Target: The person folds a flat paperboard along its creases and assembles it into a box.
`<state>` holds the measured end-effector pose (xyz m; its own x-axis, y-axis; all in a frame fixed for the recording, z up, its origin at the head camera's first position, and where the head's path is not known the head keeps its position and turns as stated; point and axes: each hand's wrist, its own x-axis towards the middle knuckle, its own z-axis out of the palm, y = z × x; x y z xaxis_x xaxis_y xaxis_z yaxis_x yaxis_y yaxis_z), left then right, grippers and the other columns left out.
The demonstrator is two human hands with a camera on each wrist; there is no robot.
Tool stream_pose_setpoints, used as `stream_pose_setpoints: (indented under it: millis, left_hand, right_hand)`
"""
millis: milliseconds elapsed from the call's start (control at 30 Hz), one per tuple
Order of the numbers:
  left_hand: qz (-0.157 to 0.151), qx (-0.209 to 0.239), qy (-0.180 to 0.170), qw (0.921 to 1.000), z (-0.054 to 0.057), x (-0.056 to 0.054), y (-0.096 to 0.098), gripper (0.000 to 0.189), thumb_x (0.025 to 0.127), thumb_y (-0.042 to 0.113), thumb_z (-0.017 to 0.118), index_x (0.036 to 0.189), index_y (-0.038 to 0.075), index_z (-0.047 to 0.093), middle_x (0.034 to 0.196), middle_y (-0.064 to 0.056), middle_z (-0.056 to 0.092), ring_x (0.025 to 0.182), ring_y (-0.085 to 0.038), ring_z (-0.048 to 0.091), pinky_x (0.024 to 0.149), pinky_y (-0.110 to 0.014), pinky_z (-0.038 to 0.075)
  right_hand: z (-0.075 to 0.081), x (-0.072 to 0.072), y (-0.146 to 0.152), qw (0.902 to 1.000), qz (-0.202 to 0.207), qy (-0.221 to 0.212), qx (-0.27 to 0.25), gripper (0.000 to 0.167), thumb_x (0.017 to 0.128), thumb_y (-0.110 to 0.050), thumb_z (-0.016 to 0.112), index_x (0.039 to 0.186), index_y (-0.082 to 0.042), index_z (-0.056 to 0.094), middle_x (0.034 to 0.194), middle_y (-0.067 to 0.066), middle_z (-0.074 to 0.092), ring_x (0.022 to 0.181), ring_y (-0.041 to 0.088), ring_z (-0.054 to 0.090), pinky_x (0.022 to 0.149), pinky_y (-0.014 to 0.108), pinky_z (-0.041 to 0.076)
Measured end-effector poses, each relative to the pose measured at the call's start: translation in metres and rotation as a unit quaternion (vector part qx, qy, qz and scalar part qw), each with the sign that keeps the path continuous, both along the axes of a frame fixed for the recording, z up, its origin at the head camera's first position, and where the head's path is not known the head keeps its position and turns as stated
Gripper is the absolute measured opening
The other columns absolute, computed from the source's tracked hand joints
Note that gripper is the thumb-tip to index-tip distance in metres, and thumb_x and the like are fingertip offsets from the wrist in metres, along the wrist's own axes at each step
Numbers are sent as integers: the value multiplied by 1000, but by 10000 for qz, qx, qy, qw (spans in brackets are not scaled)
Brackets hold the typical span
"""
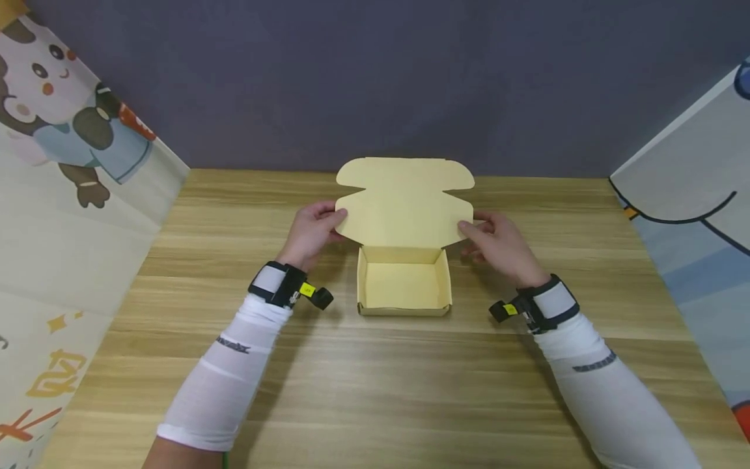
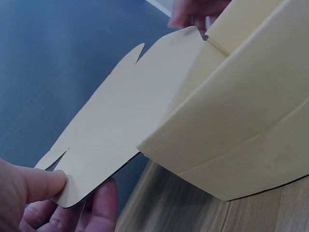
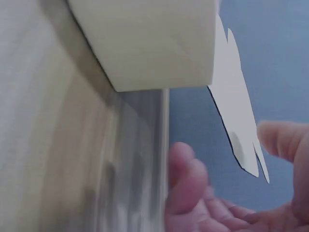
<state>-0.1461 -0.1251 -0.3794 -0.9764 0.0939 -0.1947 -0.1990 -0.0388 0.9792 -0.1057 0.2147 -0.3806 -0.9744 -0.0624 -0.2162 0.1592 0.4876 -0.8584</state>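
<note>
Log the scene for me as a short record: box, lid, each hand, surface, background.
Box: open cardboard box, sitting on the table
Lid: raised lid, joined at the box's far edge, side flaps spread outward
Left hand: left hand pinches the left side flap between thumb and fingers
Right hand: right hand is beside the right side flap, fingers not closed on it; thumb contact unclear
Surface: wood-grain table
Background: dark backdrop beyond the table

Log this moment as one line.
cardboard mailer box: on wood-grain table | lid: open | left hand: pinches lid's left flap | right hand: beside lid's right flap, contact unclear
</note>
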Motion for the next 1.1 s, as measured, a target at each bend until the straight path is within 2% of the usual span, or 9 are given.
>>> stream_pose_setpoints:
  millis: [100,200,300,500,633,733,833,1000,1100]
  left_hand:
    - [52,-6,24,10000,0,0,0,31,94,13,63,121,-1,61,100,-10,65,84,-17,66,90,-55,52]
    - [85,-82,123,9999,1,1,2,30,93,13,64,120,-2,61,99,-9,64,84,-17,65,86,-54,54]
    - [164,-190,291,9993,5,3,4,29,93,12,65,118,-2,63,96,-8,63,82,-17,63,80,-50,57]
    - [387,-409,627,9964,12,7,8,25,91,11,67,113,-1,65,91,-7,62,79,-17,62,62,-31,59]
    - [490,-792,1006,9906,15,11,13,25,91,13,68,112,0,67,93,-8,63,81,-19,63,62,-32,60]
    - [566,-1038,1361,9836,18,14,17,24,90,14,69,111,1,68,96,-10,63,82,-21,64,67,-41,60]
    - [618,-1305,1764,9737,19,16,20,24,90,14,69,110,1,69,98,-12,66,81,-23,66,68,-43,60]
    - [649,-1734,2246,9567,20,22,26,24,90,16,69,109,1,69,100,-11,70,81,-21,68,66,-31,60]
    - [693,-1893,2344,9510,20,27,28,25,90,18,69,110,3,69,99,-8,70,82,-17,66,68,-27,58]
  right_hand:
    - [1,-4,-2,9985,-190,376,-338,57,94,-42,60,136,-5,48,103,14,63,85,28,69,64,33,58]
    - [2,-6,-5,9963,-319,772,-199,34,96,-27,60,120,-3,59,94,15,64,78,31,68,60,36,58]
    - [3,-6,-8,9945,-429,949,-88,23,96,-21,59,111,-3,61,91,16,63,72,30,67,58,37,58]
    - [8,-3,-12,9901,-530,1296,121,23,96,-24,59,109,-5,61,91,13,65,67,27,66,55,33,57]
    - [12,0,-17,9826,-525,1738,383,21,95,-24,60,105,-6,63,88,11,67,66,30,66,51,27,54]
    - [16,2,-21,9756,-529,2062,545,20,94,-21,61,106,-5,63,87,9,67,65,30,66,50,24,52]
    - [19,4,-26,9690,-575,2293,718,21,93,-20,62,107,-3,64,87,8,67,65,25,65,50,22,52]
    - [22,7,-34,9623,-606,2509,858,25,92,-20,65,109,-3,65,91,8,67,72,17,63,57,17,51]
    - [22,8,-37,9620,-567,2538,836,27,91,-22,66,111,-3,64,96,9,69,77,16,65,61,16,51]
